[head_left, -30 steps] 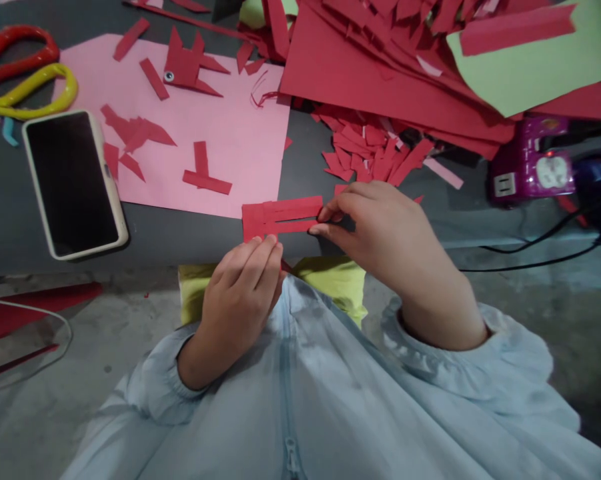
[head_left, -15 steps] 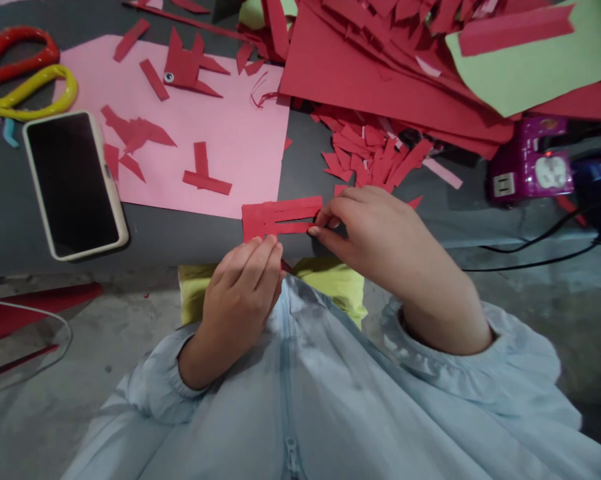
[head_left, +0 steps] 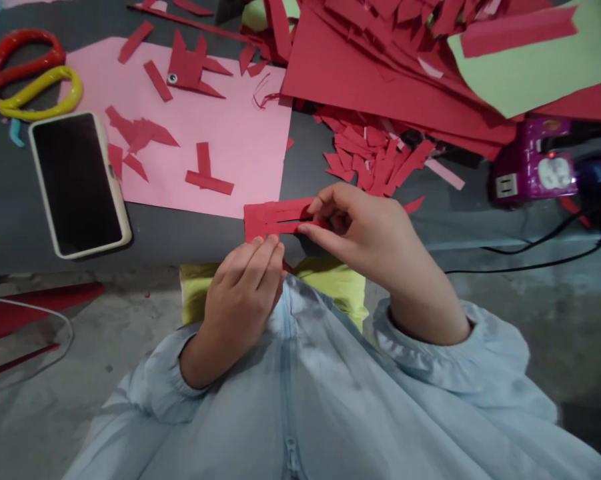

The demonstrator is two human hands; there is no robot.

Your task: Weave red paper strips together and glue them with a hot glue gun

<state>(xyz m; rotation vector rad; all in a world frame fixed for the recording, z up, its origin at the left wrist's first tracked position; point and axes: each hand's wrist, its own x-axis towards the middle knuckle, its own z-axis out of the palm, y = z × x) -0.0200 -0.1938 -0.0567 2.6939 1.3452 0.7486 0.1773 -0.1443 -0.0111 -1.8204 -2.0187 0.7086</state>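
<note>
A red paper piece [head_left: 260, 219] with long slits forming strips lies at the table's front edge, partly over the corner of a pink sheet [head_left: 250, 140]. My left hand [head_left: 243, 287] has its fingers together, holding the paper's near edge; its thumb is hidden. Over the strip ends is my right hand [head_left: 365, 233], its thumb and curled fingers closed about them. On the pink sheet sit a red paper fish shape with an eye [head_left: 193, 70], a second folded red shape [head_left: 140, 133] and two crossed red strips [head_left: 209, 177].
Scissors [head_left: 40, 93] with red and yellow handles and a phone [head_left: 77, 187] lie at left. Red scraps [head_left: 370, 153] are heaped beyond my right hand, before stacked red sheets [head_left: 340, 73]. A purple power adapter [head_left: 530, 160] with black cables stands at right.
My right hand has shifted left along the strips, its thumb and index finger spreading farther apart over them. My left hand keeps its hold on the paper's near edge.
</note>
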